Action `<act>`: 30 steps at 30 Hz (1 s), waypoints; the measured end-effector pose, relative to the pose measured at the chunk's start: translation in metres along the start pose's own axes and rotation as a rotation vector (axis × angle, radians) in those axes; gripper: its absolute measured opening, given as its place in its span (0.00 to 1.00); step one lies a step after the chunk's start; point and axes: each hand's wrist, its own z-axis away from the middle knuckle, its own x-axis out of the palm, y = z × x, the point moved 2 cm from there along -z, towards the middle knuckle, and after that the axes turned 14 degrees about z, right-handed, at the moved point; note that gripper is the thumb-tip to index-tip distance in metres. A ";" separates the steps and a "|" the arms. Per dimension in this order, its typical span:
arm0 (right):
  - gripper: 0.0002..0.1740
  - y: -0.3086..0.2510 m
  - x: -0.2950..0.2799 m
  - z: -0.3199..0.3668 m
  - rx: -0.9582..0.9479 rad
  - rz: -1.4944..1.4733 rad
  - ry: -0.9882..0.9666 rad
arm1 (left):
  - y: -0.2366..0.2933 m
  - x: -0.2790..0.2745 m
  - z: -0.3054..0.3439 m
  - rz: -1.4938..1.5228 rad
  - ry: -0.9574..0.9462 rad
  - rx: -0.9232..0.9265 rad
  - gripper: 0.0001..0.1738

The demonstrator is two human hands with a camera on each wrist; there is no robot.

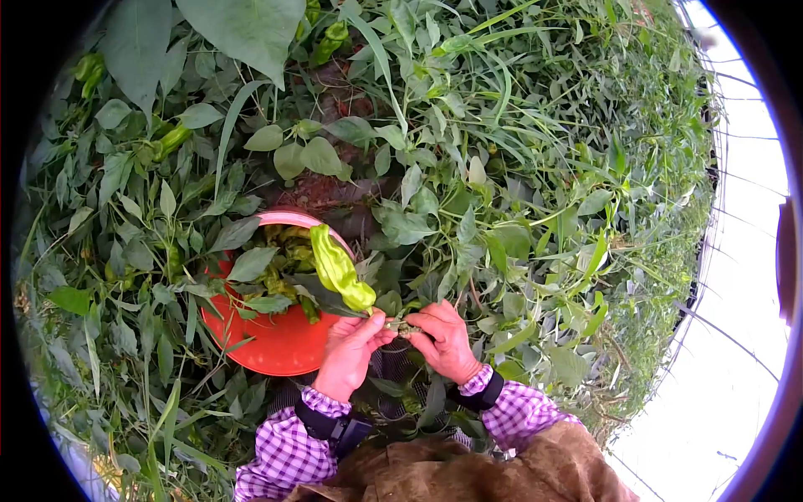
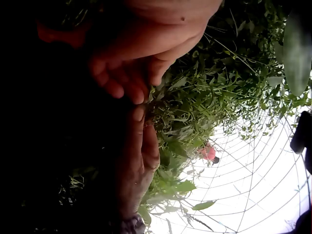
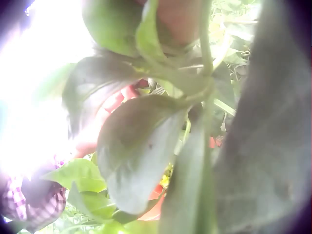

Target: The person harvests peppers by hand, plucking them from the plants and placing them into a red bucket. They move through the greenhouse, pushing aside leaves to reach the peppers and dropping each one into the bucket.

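In the head view a long, wrinkled light-green pepper (image 1: 339, 269) points up over the rim of a red basin (image 1: 272, 347). My left hand (image 1: 347, 356) pinches the pepper's stem end between thumb and fingers. Close beside it, my right hand (image 1: 450, 341) pinches a knobbly bit of plant stem (image 1: 406, 330) with thumb and fingertips. The two hands' fingertips nearly meet, also in the left wrist view, where the left hand (image 2: 165, 36) is above the right hand (image 2: 136, 170). Large blurred leaves (image 3: 141, 146) hide most of the right wrist view.
More green peppers (image 1: 293, 251) lie in the basin, with leaves overhanging it. Dense pepper plants (image 1: 519, 226) and long grass surround the hands. Other peppers (image 1: 171, 142) hang at the left. A bright wall with thin curved lines (image 1: 728, 251) runs along the right.
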 end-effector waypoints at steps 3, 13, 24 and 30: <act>0.15 0.005 -0.003 0.001 0.002 0.027 0.004 | 0.006 0.003 0.019 -0.194 0.027 0.160 0.10; 0.15 -0.018 -0.010 -0.036 -0.201 0.200 -0.335 | 0.017 -0.040 0.051 -0.096 0.251 0.235 0.18; 0.11 -0.093 0.006 -0.182 -0.334 0.228 -0.131 | 0.004 -0.082 0.074 -1.481 0.070 0.521 0.21; 0.10 0.069 0.143 -0.259 -0.024 0.390 -0.088 | 0.017 -0.093 0.168 -1.330 0.240 0.417 0.15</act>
